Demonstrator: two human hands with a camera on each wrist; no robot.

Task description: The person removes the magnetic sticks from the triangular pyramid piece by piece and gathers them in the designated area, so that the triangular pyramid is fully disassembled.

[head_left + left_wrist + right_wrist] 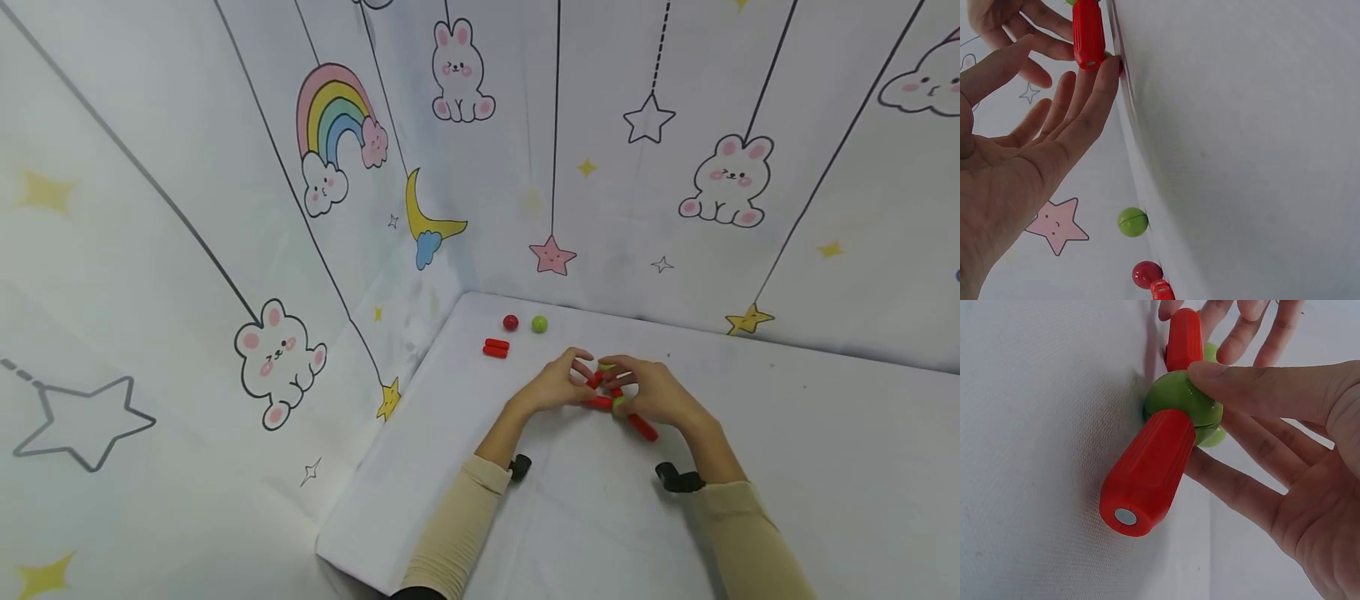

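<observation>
Pinching a green ball [1175,394] between thumb and fingers of the right hand [654,392], over the white table [592,525]. Taking that ball as the dial's centre in the head view, can see one red rod [642,427] toward 4 o'clock — pale disc on its outer end — and another red rod [600,402] toward 9. Reaching in from 9 o'clock with the left hand [558,385], fingers loosely curved, thumb off the rod; cannot tell whether touching. Can see a second green ball [605,367] near 11, partly hidden. Farther toward 10, can see two loose red rods [495,351], a red ball [511,322] and a loose green ball [539,324].
</observation>
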